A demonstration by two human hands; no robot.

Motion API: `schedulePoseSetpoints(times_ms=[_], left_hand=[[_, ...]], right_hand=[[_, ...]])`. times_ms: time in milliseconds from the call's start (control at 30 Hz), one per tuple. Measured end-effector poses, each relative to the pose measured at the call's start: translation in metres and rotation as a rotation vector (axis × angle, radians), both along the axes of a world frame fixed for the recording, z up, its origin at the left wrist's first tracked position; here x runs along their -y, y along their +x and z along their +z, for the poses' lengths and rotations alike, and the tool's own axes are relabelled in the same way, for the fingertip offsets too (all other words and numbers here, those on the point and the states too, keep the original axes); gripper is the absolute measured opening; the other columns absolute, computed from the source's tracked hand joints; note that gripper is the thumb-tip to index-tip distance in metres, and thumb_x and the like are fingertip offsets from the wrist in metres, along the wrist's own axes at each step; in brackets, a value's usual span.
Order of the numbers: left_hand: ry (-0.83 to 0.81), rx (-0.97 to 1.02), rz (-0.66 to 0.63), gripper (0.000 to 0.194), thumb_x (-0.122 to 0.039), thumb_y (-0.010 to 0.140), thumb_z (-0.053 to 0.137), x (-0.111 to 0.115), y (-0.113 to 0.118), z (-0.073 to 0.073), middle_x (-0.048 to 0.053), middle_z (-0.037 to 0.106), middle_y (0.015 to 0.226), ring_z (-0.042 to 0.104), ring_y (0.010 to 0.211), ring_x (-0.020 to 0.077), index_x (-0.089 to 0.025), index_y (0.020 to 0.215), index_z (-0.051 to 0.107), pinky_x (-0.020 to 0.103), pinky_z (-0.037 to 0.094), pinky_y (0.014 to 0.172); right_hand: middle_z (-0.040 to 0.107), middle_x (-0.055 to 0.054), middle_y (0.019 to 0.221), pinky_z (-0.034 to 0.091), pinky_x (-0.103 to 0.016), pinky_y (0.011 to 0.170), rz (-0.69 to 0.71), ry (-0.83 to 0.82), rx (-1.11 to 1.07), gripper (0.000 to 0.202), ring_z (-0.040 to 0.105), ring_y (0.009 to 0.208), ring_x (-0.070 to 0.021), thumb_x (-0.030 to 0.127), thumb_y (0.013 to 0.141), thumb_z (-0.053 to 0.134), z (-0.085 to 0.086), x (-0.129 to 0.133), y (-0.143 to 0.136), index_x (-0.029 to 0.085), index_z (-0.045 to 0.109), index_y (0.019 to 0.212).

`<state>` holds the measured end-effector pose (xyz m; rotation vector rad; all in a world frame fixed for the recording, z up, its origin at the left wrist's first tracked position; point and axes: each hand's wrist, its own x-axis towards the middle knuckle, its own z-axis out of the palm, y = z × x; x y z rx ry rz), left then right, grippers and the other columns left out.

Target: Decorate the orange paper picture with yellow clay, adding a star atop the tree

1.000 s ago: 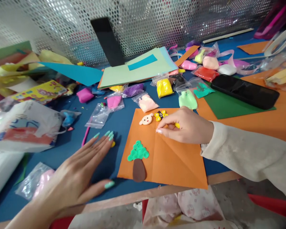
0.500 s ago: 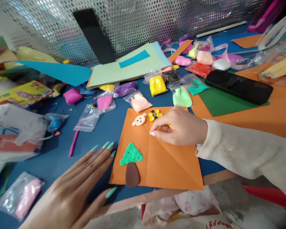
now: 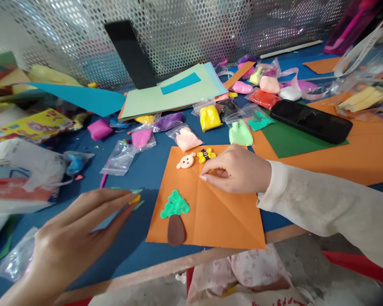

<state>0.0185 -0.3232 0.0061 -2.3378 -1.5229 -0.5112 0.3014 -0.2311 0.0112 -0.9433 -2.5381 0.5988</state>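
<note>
On the orange sheet (image 3: pixel 223 221) lie a green clay treetop (image 3: pixel 175 204) above a brown trunk (image 3: pixel 176 230), a pale face with small dark dots (image 3: pixel 186 161) and a yellow-and-black bee-like figure (image 3: pixel 206 155). Over the sheet's upper right, my right hand (image 3: pixel 236 169) has its fingertips pinched together just below the bee-like figure; what they hold, if anything, is hidden. Left of the sheet, my left hand (image 3: pixel 83 229), with long mint-green nails, pinches a small yellow piece (image 3: pixel 135 199) above the blue table.
Bagged clay, including yellow (image 3: pixel 210 118), pale pink (image 3: pixel 187 139) and light green (image 3: pixel 241 132), lies behind the sheet. A black phone (image 3: pixel 311 121) rests at the right. Stacked pale green paper (image 3: pixel 172 97) is farther back; a white package (image 3: pixel 22 174) stands left.
My left hand has gone from spread flat on the table to pinching the yellow piece, and sits slightly farther left. My right hand stays nearly in place, fingers still pinched.
</note>
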Motion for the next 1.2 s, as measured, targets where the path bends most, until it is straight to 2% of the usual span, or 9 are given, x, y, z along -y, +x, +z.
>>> schedulePoseSetpoints(times_ms=[100,233,333,533,700,800,900,1033,1200], left_hand=[[0.009,-0.087,-0.086,0.021,-0.028,0.087,0.045,-0.011,-0.004,0.001,0.000,0.069,0.090,0.067,0.085,0.0186,-0.020,0.090,0.064,0.033,0.056,0.080],[-0.012,-0.194,-0.211,0.033,-0.024,0.086,0.044,-0.002,-0.013,-0.003,0.004,0.066,0.113,0.064,0.103,0.0231,-0.016,0.115,0.058,0.035,0.054,0.091],[-0.036,-0.189,-0.297,0.053,-0.021,0.084,0.047,0.009,-0.008,-0.006,0.005,0.061,0.124,0.063,0.107,0.0209,-0.020,0.137,0.039,0.032,0.052,0.096],[-0.140,-0.235,-0.281,0.056,-0.035,0.093,0.034,-0.012,0.002,-0.012,0.011,0.045,0.139,0.051,0.121,0.0275,-0.019,0.145,0.019,0.041,0.050,0.098],[-0.142,-0.199,-0.263,0.056,-0.032,0.091,0.039,0.001,-0.006,-0.009,0.009,0.051,0.134,0.061,0.110,0.0239,-0.021,0.144,0.024,0.033,0.054,0.090],[-0.216,-0.100,-0.313,0.054,-0.029,0.090,0.038,0.003,-0.009,-0.010,0.002,0.044,0.141,0.051,0.123,0.0210,-0.025,0.142,0.028,0.030,0.046,0.102],[-0.236,-0.156,-0.323,0.057,-0.032,0.091,0.036,-0.011,-0.015,-0.014,0.004,0.035,0.147,0.043,0.129,0.0231,-0.021,0.145,0.020,0.032,0.039,0.108],[-0.165,-0.209,-0.255,0.058,-0.031,0.091,0.039,-0.012,-0.027,-0.014,0.007,0.044,0.141,0.049,0.124,0.0260,-0.018,0.145,0.020,0.039,0.040,0.107],[-0.135,-0.164,-0.387,0.061,-0.027,0.085,0.043,0.003,-0.010,-0.008,0.005,0.037,0.145,0.047,0.126,0.0257,-0.018,0.143,0.026,0.037,0.045,0.105]], right_hand=[[0.044,0.004,0.045,0.026,-0.025,0.054,0.005,0.022,-0.004,0.017,0.042,0.048,-0.0091,0.019,0.080,0.057,0.000,0.001,0.001,0.015,0.073,0.077],[0.047,0.003,0.047,0.025,-0.025,0.053,0.009,0.022,0.005,0.017,0.041,0.049,-0.0090,0.020,0.080,0.057,0.001,0.002,0.001,0.015,0.072,0.074],[0.050,0.002,0.049,0.025,-0.025,0.053,0.025,0.016,0.023,0.018,0.042,0.050,-0.0091,0.020,0.080,0.056,0.000,0.003,0.000,0.015,0.071,0.070],[0.048,0.002,0.047,0.027,-0.025,0.054,0.014,0.052,-0.001,0.017,0.043,0.049,-0.0097,0.020,0.080,0.057,-0.002,0.001,0.001,0.016,0.073,0.075],[0.047,0.003,0.046,0.027,-0.024,0.055,0.002,0.061,-0.002,0.017,0.043,0.048,-0.0096,0.020,0.080,0.056,-0.001,0.002,0.001,0.016,0.073,0.075],[0.047,0.003,0.047,0.027,-0.024,0.054,0.007,0.070,0.002,0.018,0.043,0.049,-0.0096,0.021,0.080,0.055,-0.001,0.003,0.000,0.016,0.072,0.075],[0.046,0.003,0.046,0.026,-0.024,0.053,0.008,0.067,0.011,0.019,0.042,0.049,-0.0094,0.021,0.080,0.055,-0.001,0.003,0.001,0.015,0.072,0.075],[0.047,0.003,0.047,0.026,-0.024,0.053,0.010,0.048,0.016,0.019,0.043,0.048,-0.0092,0.021,0.081,0.054,-0.002,0.002,0.002,0.016,0.072,0.075],[0.048,0.003,0.047,0.024,-0.025,0.052,0.035,0.023,0.019,0.019,0.042,0.048,-0.0091,0.022,0.080,0.055,-0.003,0.002,0.001,0.016,0.069,0.069]])
